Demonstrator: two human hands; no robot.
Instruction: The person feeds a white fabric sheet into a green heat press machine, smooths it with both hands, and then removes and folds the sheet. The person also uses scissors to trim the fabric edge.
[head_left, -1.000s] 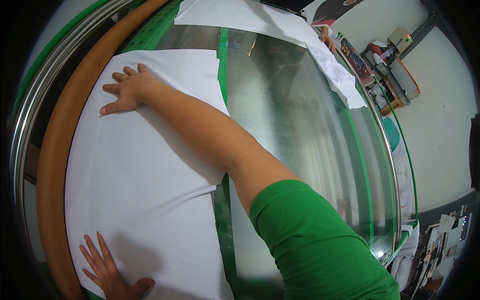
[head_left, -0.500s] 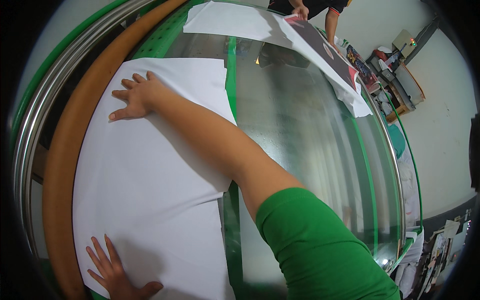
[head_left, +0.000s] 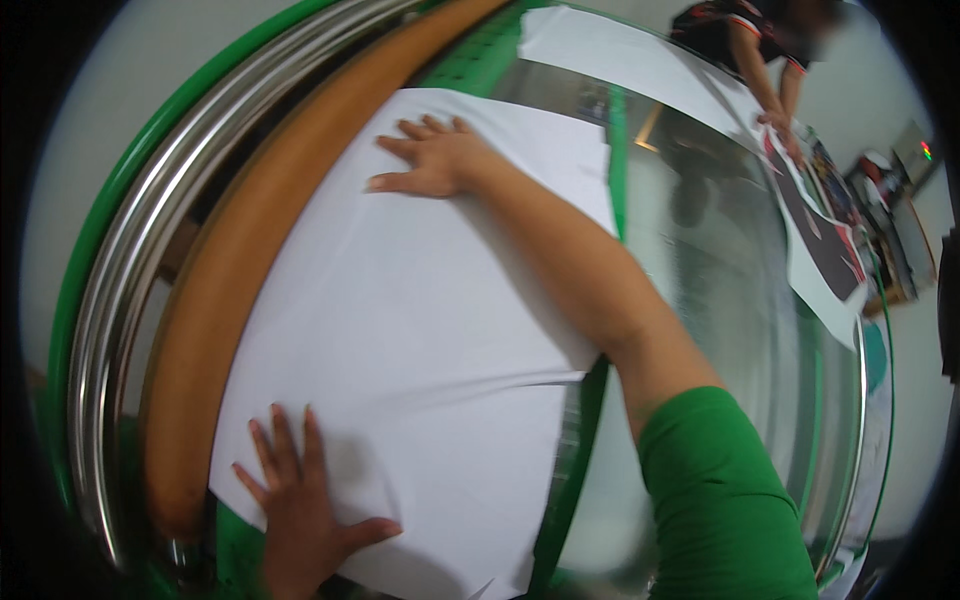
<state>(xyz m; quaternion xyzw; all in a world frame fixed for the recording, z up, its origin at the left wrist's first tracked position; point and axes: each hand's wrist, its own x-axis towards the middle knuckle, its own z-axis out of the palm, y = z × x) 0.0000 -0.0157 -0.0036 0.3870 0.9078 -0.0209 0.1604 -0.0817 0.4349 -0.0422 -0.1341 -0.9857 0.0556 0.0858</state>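
Note:
Both my hands lie flat on a white sheet (head_left: 350,310) spread along the left side of the machine bed. My left hand (head_left: 298,500) is low on the sheet, fingers spread and thumb out to the right. My right hand (head_left: 428,160) presses near the sheet's upper left corner with fingers apart, its green-sleeved arm crossing from the lower right. A brown padded roller (head_left: 203,372) runs just left of the sheet. A crease crosses the sheet beside my right forearm. Green strips (head_left: 617,170) show along the sheet's right edge.
A co-worker (head_left: 745,45) leans over the far side, hands on a long white sheet (head_left: 620,45) with a dark-and-red printed part. Steel rails (head_left: 95,340) and a green tube line the left. The glossy bed (head_left: 730,360) extends right; cluttered shelving (head_left: 890,230) stands beyond.
The view has shifted, so the sheet sits farther right. The co-worker has come into view, and a printed part now shows on the far sheet. My hands remain spread.

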